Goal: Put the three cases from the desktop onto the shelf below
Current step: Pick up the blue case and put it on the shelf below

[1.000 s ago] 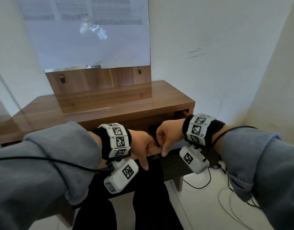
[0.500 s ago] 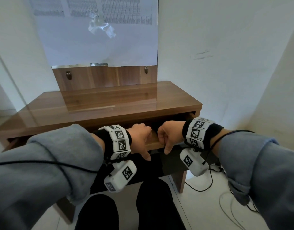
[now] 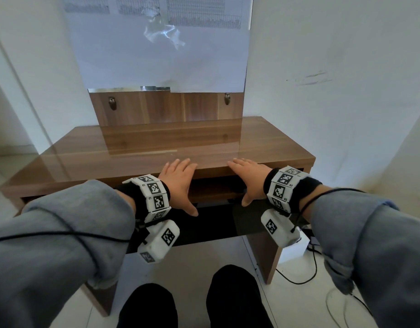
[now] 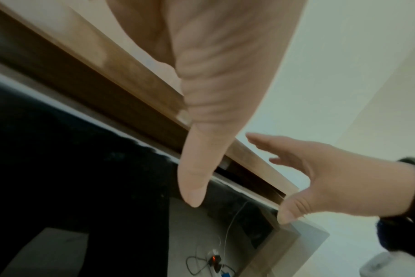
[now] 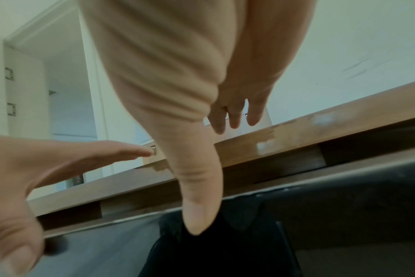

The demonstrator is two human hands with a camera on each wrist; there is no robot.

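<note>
Hands: left hand (image 3: 178, 183) and right hand (image 3: 250, 178), fingers straight and spread, empty, above near edge of glossy brown wood-grain desktop (image 3: 157, 147). Cases not visible; dark shelf (image 3: 213, 192) beneath.

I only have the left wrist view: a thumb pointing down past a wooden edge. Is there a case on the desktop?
Observer: No. The head view shows the top of the desktop, glossy wood with no case on it.
Operator: Does the left hand have a grip on anything?
Observer: No. The left hand is flat, with its fingers straight over the front edge, and it holds nothing.
Operator: What is behind the desk?
Observer: A white paper sheet hangs on the wall above a wooden back panel.
</note>
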